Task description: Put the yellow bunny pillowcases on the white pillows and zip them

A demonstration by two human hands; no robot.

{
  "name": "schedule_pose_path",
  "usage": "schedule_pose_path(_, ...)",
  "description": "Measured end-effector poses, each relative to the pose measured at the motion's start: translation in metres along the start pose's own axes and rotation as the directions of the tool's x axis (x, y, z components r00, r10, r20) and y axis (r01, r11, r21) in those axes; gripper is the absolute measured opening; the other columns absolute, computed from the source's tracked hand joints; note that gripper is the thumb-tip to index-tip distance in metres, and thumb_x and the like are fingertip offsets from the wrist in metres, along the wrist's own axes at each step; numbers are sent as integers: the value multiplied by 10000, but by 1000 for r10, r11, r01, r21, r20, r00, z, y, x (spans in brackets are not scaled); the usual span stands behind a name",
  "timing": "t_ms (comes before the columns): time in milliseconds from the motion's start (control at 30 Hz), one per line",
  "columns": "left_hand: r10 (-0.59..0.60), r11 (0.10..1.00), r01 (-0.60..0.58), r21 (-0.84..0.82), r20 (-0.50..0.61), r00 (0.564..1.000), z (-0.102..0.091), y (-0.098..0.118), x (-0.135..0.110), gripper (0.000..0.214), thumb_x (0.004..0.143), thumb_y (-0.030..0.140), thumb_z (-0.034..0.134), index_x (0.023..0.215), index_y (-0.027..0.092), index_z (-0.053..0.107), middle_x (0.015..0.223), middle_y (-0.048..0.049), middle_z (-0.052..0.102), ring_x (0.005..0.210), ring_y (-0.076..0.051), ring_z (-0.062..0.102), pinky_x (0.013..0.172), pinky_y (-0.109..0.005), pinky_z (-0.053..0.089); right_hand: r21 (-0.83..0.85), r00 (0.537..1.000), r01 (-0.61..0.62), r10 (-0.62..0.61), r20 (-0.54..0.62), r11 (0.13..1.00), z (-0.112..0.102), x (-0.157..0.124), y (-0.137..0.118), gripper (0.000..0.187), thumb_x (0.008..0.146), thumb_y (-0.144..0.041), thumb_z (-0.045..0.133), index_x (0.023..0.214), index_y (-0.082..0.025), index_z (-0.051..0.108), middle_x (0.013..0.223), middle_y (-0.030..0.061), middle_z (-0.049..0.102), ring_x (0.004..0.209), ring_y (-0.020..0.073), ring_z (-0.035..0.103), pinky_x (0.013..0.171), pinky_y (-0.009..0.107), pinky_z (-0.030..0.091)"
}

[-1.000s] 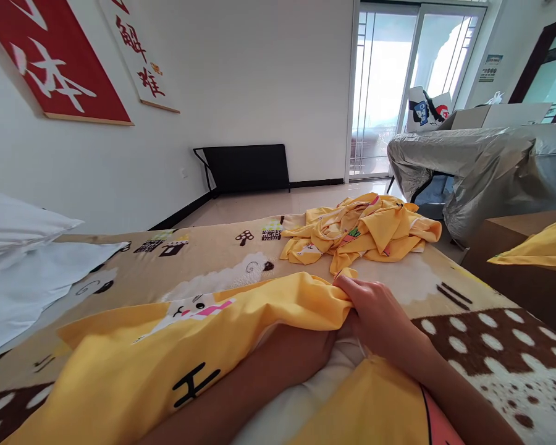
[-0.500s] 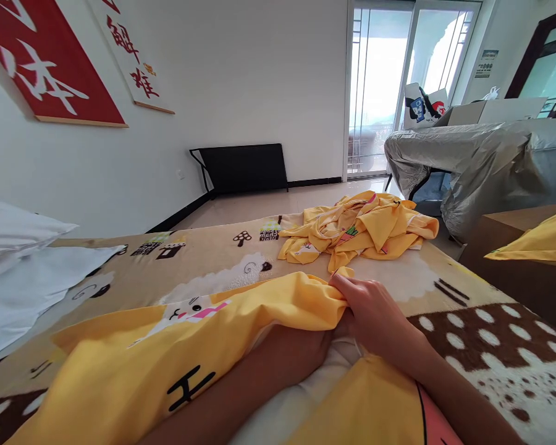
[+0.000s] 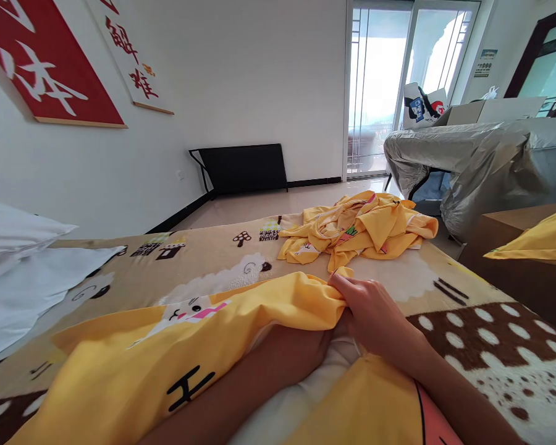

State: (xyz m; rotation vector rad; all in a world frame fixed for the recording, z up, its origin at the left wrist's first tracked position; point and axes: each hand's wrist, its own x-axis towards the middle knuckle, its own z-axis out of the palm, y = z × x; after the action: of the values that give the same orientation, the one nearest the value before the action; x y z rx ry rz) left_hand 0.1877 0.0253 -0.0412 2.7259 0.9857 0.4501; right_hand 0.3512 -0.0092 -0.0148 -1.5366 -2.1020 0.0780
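A yellow pillowcase (image 3: 120, 358) with a printed rabbit face and black lettering lies bunched in front of me, its opening toward me. Inside that opening is my left hand (image 3: 299, 352), its fingers hidden under the cloth. My right hand (image 3: 370, 306) is closed, pinching the gathered edge and corner of the pillowcase from outside, right beside the left hand. Below both hands, a white pillow (image 3: 301, 402) shows between the yellow folds, partly covered by the cloth.
A crumpled pile of yellow printed fabric (image 3: 361, 228) rests on the patterned blanket (image 3: 213, 247) ahead. White pillows (image 3: 32, 284) lie at left. A cardboard box (image 3: 505, 247) with yellow cloth (image 3: 542, 241) stands at right, near a plastic-covered table (image 3: 472, 142).
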Motion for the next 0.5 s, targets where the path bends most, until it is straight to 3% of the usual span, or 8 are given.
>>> schedule_pose_path(267, 15, 996, -11, 89, -42, 999, 2, -1, 0, 404, 953, 374, 290, 1286, 192, 431, 1315, -137, 505, 1203, -279, 486, 1044, -484, 393, 17, 999, 31, -30, -45, 999, 2, 1, 1, 194, 611, -69, 397, 737, -217, 396, 685, 6, 585, 569, 144, 463, 524, 253, 195)
schedule_pose_path(500, 93, 971, -77, 227, -64, 994, 5, -5, -4, 417, 954, 312, 283, 1336, 184, 391, 1305, -141, 526, 1220, -269, 490, 1031, -444, 417, 123, 975, 44, -16, -221, 991, 3, -2, 6, 270, 597, -78, 398, 810, -210, 500, 669, 5, 594, 594, 157, 494, 569, 243, 277)
